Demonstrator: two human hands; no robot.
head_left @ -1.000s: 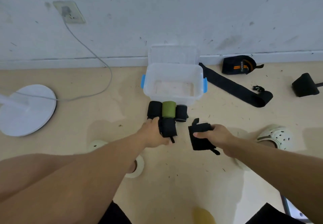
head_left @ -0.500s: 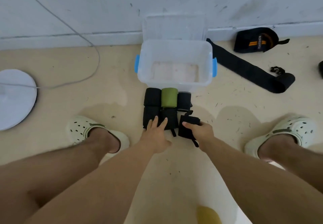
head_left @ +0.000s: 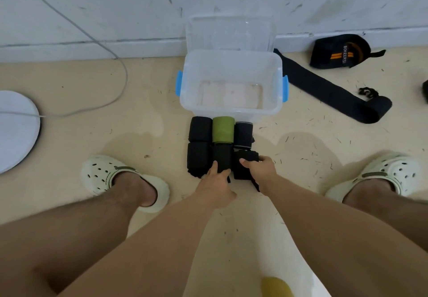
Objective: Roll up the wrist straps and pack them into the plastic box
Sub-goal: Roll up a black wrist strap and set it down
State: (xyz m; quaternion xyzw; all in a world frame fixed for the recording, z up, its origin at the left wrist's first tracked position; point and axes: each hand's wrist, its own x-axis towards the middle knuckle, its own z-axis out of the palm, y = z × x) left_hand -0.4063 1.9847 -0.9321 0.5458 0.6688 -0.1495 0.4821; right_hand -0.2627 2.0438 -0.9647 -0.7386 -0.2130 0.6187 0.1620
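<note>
We note the right hand (head_left: 260,169) grasping a black roll (head_left: 243,165); the left hand (head_left: 215,184), fingers straight, steadies the middle roll (head_left: 222,157). We advise seating it flush before release.

The clear plastic box (head_left: 231,109) with blue side latches sits open on the floor, its lid (head_left: 229,33) leaning upright against the wall behind it. Just in front of it lie six rolled wrist straps in two touching rows: black (head_left: 200,128), green (head_left: 223,130), and black with grey edging (head_left: 243,134) behind; three more black rolls in front (head_left: 198,157) (head_left: 222,156) (head_left: 245,165). An unrolled black strap (head_left: 328,90) stretches flat to the right of the box, and a black-and-orange one (head_left: 340,52) lies loosely bunched by the wall.
</note>
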